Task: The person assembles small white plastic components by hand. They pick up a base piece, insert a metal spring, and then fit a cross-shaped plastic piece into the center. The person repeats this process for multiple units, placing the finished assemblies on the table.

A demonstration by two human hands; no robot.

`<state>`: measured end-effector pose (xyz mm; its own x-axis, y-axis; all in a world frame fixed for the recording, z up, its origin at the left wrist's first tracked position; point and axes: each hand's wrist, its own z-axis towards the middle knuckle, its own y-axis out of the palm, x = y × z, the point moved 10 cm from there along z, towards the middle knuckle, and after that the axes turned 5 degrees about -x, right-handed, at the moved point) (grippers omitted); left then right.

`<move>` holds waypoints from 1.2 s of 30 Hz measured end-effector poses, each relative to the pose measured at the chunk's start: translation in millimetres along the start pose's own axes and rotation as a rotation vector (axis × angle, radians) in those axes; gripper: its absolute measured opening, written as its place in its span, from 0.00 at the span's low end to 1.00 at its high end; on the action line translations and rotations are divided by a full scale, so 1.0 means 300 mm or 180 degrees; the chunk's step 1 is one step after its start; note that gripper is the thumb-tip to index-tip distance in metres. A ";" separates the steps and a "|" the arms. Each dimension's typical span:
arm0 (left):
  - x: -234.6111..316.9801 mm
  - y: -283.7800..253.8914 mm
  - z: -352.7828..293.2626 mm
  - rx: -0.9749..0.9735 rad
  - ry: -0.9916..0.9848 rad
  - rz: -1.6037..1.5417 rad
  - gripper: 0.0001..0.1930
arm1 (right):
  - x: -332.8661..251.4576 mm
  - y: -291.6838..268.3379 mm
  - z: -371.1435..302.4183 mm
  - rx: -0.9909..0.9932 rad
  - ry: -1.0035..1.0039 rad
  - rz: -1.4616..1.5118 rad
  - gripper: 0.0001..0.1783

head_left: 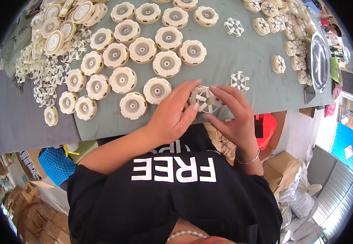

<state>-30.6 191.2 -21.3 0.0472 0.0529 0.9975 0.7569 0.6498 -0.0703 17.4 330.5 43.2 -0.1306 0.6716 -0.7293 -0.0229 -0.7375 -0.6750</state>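
A cream plastic wheel with white spokes (204,100) lies at the table's near edge, held between both hands. My left hand (175,114) grips its left side with fingers over the rim. From the right, my right hand (232,116) presses on it, fingertips on the spokes. Another white spoked insert (240,81) lies just beyond my right hand. Finished cream round wheels (157,90) sit in rows to the left of my hands.
The grey-green cloth table (241,49) carries a heap of loose white spoked inserts (46,77) at far left, more cream parts (290,49) at the right and a steel bowl (319,61). Cardboard boxes (280,168) and bags sit on the floor.
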 end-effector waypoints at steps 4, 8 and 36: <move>-0.011 0.005 0.005 0.0105 -0.0112 0.0168 0.28 | -0.006 0.037 0.016 -0.0101 -0.0110 -0.0395 0.34; -0.007 0.005 0.004 0.0234 -0.0191 0.0132 0.27 | 0.007 0.056 0.017 -0.0109 -0.0193 -0.0769 0.34; 0.021 -0.048 -0.023 0.0248 -0.0003 0.1383 0.37 | 0.285 -0.116 0.036 0.0651 0.0964 -0.0442 0.26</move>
<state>-36.7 176.9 -14.0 0.3496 0.3345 0.8752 0.6154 0.6224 -0.4837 -3.7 412.8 5.6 0.1856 0.7341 -0.6531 -0.2209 -0.6165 -0.7557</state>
